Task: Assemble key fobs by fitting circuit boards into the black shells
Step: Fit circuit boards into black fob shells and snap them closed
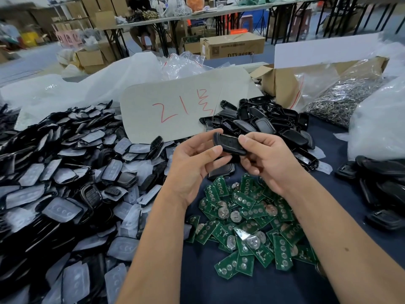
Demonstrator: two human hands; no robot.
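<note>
On the dark tabletop [219,288] a wide heap of shells [54,183] with clear button pads fills the left, a smaller pile of green boards [247,224] lies near the middle, and a card [175,106] marked in red stands behind. Above the boards, the left hand [192,170] and right hand [265,159] both pinch one black fob [230,143] between fingertips.

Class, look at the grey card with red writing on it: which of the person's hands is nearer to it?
Left. The left hand sits just below the grey card, near its lower edge. The right hand is further right, beyond the black shell that both hands hold.
</note>
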